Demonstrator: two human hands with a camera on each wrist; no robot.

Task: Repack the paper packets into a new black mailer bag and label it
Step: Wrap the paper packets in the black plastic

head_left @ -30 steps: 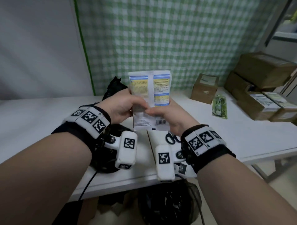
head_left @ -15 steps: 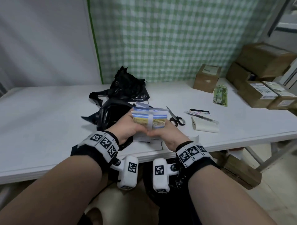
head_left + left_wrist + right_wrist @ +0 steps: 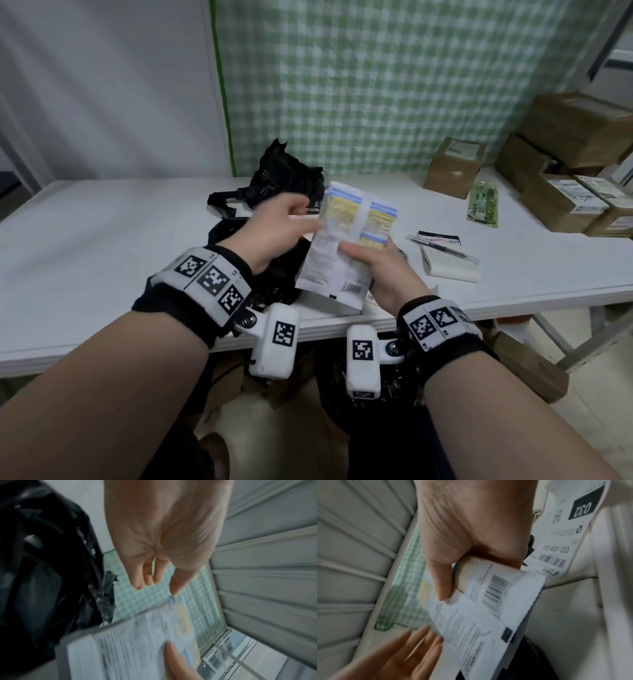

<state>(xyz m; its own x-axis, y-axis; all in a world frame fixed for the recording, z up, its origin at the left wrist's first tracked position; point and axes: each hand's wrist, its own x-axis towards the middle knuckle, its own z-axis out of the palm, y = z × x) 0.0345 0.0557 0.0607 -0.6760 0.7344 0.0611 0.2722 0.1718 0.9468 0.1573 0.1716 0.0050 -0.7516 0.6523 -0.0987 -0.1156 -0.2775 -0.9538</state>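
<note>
I held the packets (image 3: 346, 246) as one tilted stack above the near edge of the desk (image 3: 102, 233), my right hand (image 3: 387, 270) gripping them with the thumb pressed on the printed face and the fingers wrapped behind. My left hand (image 3: 277, 229) was just beside the stack's left edge with fingers straight and loose, holding nothing, over the crumpled black bag (image 3: 284, 174) that lay toward the desk's middle. A label (image 3: 559, 534) lay flat on the desk under my right wrist, and a notepad (image 3: 448, 263) and boxes (image 3: 565, 192) sat toward the right end.
</note>
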